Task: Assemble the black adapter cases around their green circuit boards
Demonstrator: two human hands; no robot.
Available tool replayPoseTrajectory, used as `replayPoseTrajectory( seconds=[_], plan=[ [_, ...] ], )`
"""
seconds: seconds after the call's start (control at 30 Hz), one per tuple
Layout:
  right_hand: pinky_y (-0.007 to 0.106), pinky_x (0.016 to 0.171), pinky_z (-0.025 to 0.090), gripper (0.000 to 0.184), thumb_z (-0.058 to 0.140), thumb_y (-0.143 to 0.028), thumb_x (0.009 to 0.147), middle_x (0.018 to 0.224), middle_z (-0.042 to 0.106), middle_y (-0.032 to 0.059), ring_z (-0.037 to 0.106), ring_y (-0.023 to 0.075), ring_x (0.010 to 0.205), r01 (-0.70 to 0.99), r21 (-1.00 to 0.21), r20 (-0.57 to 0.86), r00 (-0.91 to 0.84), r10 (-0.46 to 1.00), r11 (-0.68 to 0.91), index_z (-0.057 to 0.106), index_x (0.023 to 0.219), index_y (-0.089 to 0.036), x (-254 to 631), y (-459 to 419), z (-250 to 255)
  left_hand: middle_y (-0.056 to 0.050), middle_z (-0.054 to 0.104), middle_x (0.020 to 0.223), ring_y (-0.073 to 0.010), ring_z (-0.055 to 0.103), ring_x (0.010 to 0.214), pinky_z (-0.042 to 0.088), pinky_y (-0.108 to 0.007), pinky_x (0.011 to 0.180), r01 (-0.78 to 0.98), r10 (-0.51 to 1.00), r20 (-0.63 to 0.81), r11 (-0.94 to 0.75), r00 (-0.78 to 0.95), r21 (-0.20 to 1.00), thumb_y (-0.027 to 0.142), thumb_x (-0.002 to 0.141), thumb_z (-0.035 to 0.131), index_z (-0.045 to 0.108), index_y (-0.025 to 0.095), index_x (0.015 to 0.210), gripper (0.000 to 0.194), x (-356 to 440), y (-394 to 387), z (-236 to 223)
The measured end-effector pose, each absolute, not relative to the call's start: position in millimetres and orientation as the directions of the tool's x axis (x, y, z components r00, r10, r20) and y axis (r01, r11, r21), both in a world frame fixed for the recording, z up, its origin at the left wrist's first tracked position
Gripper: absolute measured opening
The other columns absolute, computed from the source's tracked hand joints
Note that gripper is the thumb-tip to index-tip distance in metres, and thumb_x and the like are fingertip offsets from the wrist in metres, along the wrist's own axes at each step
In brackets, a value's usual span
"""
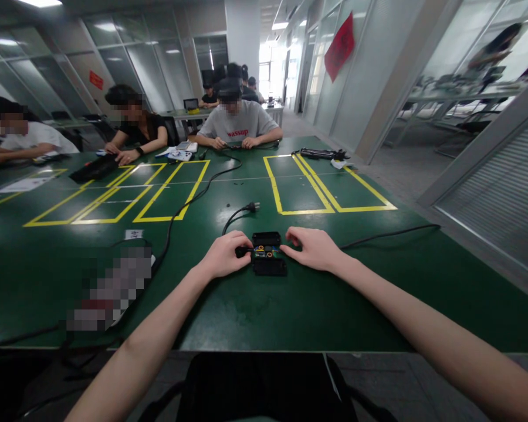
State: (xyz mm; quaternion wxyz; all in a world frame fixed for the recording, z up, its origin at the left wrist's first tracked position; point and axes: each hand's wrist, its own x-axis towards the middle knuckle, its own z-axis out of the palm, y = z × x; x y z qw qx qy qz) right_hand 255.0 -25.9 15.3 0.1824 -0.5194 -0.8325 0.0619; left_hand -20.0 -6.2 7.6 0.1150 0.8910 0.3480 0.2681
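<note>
On the green table in front of me lies an opened black plastic case, with one half behind and the other half in front. Between the halves sits a small circuit board with copper-coloured coils. At the board's left end my left hand pinches a black cable, partly hidden by the fingers. My right hand is at the right end, thumb and curled forefinger apart, with nothing visible between them. Small wires there are too blurred to make out.
A plug on a black cord lies behind my left hand. Another cord runs off to the right. A pixelated power strip-like object is at left. Yellow tape outlines mark the table. A co-worker sits opposite; others sit at left.
</note>
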Motion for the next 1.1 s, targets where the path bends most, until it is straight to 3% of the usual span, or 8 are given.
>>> replayPoseTrajectory(
  seconds=[0.07,0.17,0.4,0.57,1.1],
  plan=[
    [0.027,0.057,0.033,0.029,0.059,-0.046,0.096,0.068,0.064,0.0011,0.059,0.0171,0.062,0.802,-0.267,0.196,-0.497,0.845,0.534,0.063,0.080,-0.022,264.3,-22.2,18.1,-0.002,0.072,0.085,-0.0172,0.069,0.078,0.055,-0.027,0.073,0.577,0.692,0.394,-0.722,0.605,0.383,0.016,0.079,0.066,0.071,0.020,0.087,0.010,-19.0,-6.6,8.0],
    [0.027,0.060,0.037,0.029,0.057,-0.041,0.097,0.076,0.067,0.0032,0.060,0.0171,0.065,0.713,-0.263,0.214,-0.613,0.760,0.649,0.063,0.078,-0.021,270.1,-20.2,17.8,-0.001,0.073,0.081,-0.0166,0.068,0.073,0.053,-0.026,0.069,0.588,0.712,0.384,-0.702,0.588,0.403,0.018,0.080,0.065,0.071,0.020,0.088,0.010,-16.9,-8.8,9.5],
    [0.026,0.058,0.038,0.024,0.050,-0.035,0.099,0.065,0.064,0.0012,0.057,0.0152,0.054,0.629,-0.358,0.386,-0.573,0.723,0.690,0.062,0.083,-0.021,268.0,-28.7,14.9,0.000,0.065,0.071,-0.0139,0.058,0.063,0.046,-0.024,0.062,0.519,0.713,0.457,-0.701,0.532,0.489,0.019,0.077,0.057,0.062,0.019,0.078,0.005,-12.0,-22.5,18.7],
    [0.025,0.055,0.037,0.024,0.050,-0.033,0.096,0.059,0.060,-0.0011,0.052,0.0127,0.048,0.529,-0.352,0.369,-0.680,0.634,0.772,0.059,0.077,-0.021,267.2,-35.3,14.2,0.002,0.055,0.065,-0.0118,0.048,0.057,0.039,-0.024,0.056,0.427,0.660,0.412,-0.735,0.629,0.527,0.018,0.071,0.055,0.054,0.020,0.070,0.002,-10.1,-27.4,16.9],
    [0.024,0.053,0.036,0.019,0.053,-0.030,0.092,0.058,0.065,-0.0001,0.057,0.0138,0.049,0.593,-0.271,0.371,-0.662,0.651,0.758,0.064,0.080,-0.021,269.0,-24.9,4.7,0.001,0.059,0.071,-0.0123,0.052,0.061,0.039,-0.022,0.060,0.474,0.683,0.340,-0.709,0.646,0.523,0.014,0.074,0.058,0.064,0.017,0.076,0.007,-10.7,-22.5,13.9]
  ],
)
